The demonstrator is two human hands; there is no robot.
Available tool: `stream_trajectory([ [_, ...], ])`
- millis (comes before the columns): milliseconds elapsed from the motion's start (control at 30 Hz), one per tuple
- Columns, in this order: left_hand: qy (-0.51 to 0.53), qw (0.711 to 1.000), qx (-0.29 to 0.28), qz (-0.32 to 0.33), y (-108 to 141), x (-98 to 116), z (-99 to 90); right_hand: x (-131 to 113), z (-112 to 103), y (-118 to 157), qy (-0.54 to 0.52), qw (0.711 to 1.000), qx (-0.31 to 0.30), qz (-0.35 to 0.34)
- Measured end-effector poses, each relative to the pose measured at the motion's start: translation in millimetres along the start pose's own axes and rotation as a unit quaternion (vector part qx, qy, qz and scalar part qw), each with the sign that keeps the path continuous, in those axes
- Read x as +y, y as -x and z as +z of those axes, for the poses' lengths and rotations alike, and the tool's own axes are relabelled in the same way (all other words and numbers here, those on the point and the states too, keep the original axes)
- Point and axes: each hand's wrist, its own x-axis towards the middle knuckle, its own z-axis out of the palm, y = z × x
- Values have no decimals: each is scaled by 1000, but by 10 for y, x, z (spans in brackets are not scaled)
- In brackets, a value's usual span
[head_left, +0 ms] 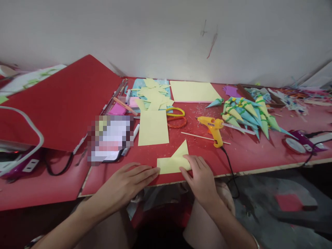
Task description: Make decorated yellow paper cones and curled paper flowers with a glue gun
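A piece of pale yellow paper (168, 165), partly folded with a pointed flap standing up at the back, lies near the table's front edge. Flat on the red table, my left hand (135, 178) has its fingers stretched out, their tips at the paper's left corner. My right hand (198, 171) grips the paper's right end between thumb and fingers, hiding that end. Behind it is a square yellow sheet (153, 128), which covers part of a pair of scissors with yellow and orange handles (177, 121). A thin wooden stick (197, 136) lies to the right.
A yellow glue gun (213, 128) with its cord over the edge lies right of centre. Beyond it are piled blue and yellow paper cones (245, 114). Yellow scraps (154, 95) and a large yellow sheet (194, 91) lie at the back. A blurred-out phone (111, 138) is at left.
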Motion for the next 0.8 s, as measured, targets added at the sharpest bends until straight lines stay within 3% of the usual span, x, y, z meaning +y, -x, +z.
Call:
stream_trajectory([
  [167,-13,1000,-20,0,-8,6,-26,-53,-9,19,69,996,37,-37],
  [333,-23,999,-34,-12,-100,53,-77,-172,4,97,96,980,-10,-175],
  [400,-35,999,-28,-13,-113,57,-74,-217,53,146,84,976,-24,-200],
  [600,-55,998,-26,-4,-117,42,-66,-253,183,208,70,983,-2,-171],
  [800,-66,997,-42,-6,-95,39,-57,-156,64,215,33,991,-40,-121],
])
